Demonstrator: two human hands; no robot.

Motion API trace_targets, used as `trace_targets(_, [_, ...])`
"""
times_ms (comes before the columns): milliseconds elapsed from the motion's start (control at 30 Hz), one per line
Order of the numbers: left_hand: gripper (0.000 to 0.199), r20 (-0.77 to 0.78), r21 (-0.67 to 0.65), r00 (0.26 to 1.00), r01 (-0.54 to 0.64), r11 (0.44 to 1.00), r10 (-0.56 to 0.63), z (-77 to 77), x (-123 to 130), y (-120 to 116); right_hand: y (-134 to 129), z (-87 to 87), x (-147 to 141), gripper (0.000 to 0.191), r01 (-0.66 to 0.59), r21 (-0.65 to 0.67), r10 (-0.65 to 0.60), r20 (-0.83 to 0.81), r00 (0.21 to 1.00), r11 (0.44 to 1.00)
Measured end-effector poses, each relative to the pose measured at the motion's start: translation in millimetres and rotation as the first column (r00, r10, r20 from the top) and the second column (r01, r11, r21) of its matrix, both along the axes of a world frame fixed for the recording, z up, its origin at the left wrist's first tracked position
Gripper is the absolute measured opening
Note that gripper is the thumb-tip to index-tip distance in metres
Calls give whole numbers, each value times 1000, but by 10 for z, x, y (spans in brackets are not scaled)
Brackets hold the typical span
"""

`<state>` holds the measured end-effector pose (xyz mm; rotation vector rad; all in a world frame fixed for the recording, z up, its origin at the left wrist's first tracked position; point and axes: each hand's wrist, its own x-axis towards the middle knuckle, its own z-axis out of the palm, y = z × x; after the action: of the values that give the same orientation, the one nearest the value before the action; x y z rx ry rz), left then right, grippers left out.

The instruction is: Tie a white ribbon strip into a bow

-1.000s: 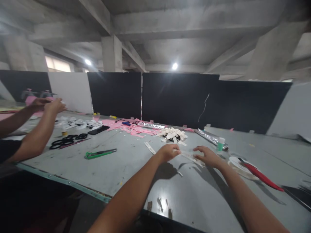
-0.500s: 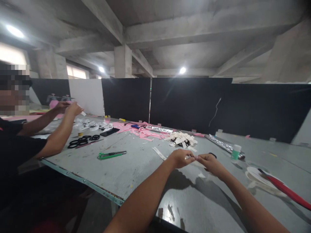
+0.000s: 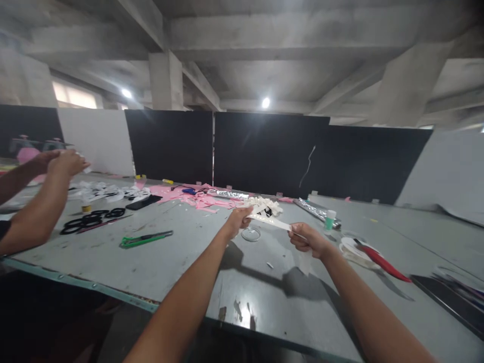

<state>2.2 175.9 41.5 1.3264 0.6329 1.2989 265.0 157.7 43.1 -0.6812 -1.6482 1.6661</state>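
White tape strip held taut above the table middle, long axis running left-right, sloping down toward the right. Left hand pinches the far, higher end; right hand pinches the nearer end. Green utility knife lies toward the left edge.

Open grey tabletop in front of and between both forearms. Blocked ahead by heap of white strips and pink scraps; rightward by green-capped bottle and red-handled tool; leftward by green utility knife.
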Motion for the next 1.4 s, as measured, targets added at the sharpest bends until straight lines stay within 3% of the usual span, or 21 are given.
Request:
trace_targets(100, [48,117,-86,990,91,992,-80,34,-79,-17,-11,23,21,29,-28,-4,27,-69,997,1000])
trace_targets(167, [45,116,-120,987,124,985,-110,51,-129,-33,-5,26,13,27,-8,5,9,-148,989,1000])
trace_targets(400, [36,-139,-146,949,262,954,-282,90,-134,-145,11,-35,-74,33,-52,-18,48,-199,979,998])
trace_targets(467, [34,-199,-125,933,281,952,-301,93,-76,-177,-14,-38,-103,38,-91,-6,89,-173,981,996])
trace_targets(567, [37,-241,-129,924,271,954,-295,82,26,-208,-66,-3,-148,31,-116,18,118,-166,979,993])
trace_targets(800, [33,-85,-233,951,271,934,-297,81,-15,-170,-54,125,-115,23,34,-72,-66,-495,867,997])
trace_targets(1033, [27,-29,-151,956,283,947,-291,101,-138,-162,36,172,125,22,216,-60,-212,-563,799,975])
trace_targets(1267, [32,127,-125,979,175,977,-159,-74,304,-203,-98,180,-113,10,18,-81,-65,-629,775,997])
trace_targets(1400, [31,204,-79,920,355,931,-334,-137,614,-337,-205,198,-290,9,-43,-111,-31,-592,806,993])
